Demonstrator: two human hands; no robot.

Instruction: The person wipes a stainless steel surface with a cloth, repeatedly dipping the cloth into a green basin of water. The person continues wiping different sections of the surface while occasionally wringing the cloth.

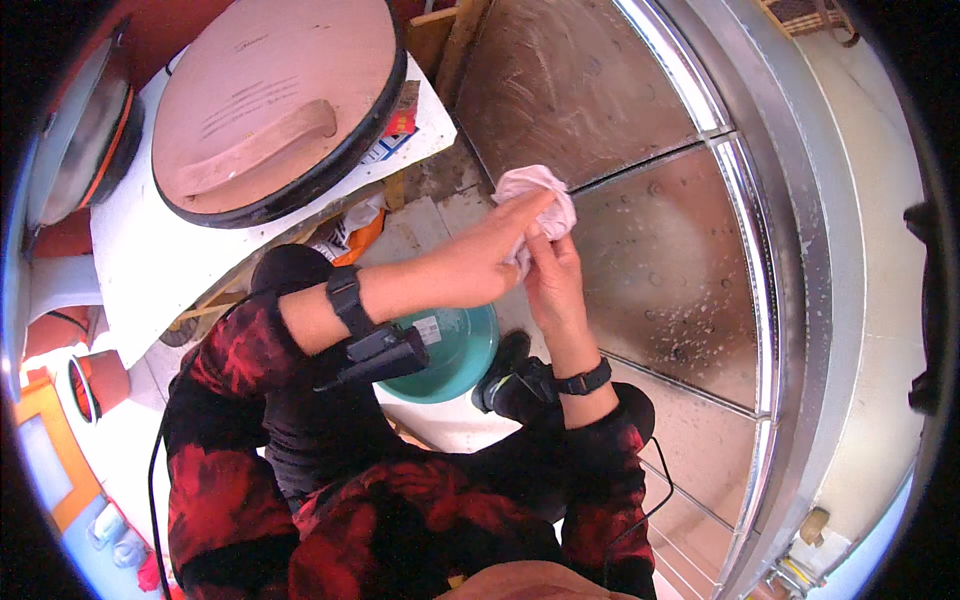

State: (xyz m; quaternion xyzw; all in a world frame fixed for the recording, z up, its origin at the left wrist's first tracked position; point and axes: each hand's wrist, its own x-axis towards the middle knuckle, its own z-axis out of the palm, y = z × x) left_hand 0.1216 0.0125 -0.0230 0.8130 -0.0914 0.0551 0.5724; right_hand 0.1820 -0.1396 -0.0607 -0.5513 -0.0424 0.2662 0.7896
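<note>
A bunched pale pink cloth (534, 184) is held between both my hands, beside the brown panels. My left hand (506, 232) reaches across from the left and grips it from above. My right hand (555, 281) pinches its lower end with thumb and fingers. Part of the cloth is hidden in my fingers. Just right of the hands is a brown glossy panel (660, 255) with water drops and a hazy patch. The panel above it (577, 90) bears whitish streaks. Below my left forearm, a teal plastic basin (465, 360) sits on the floor, partly covered by the arm.
A large pinkish lidded appliance (277, 90) with a moulded handle stands on a white table (120, 255) at upper left. Chrome trim (763, 300) edges the panels, beneath a pale countertop (877, 300). My shoe (510, 390) is beside the basin. An orange-and-white bag (360, 232) lies under the table.
</note>
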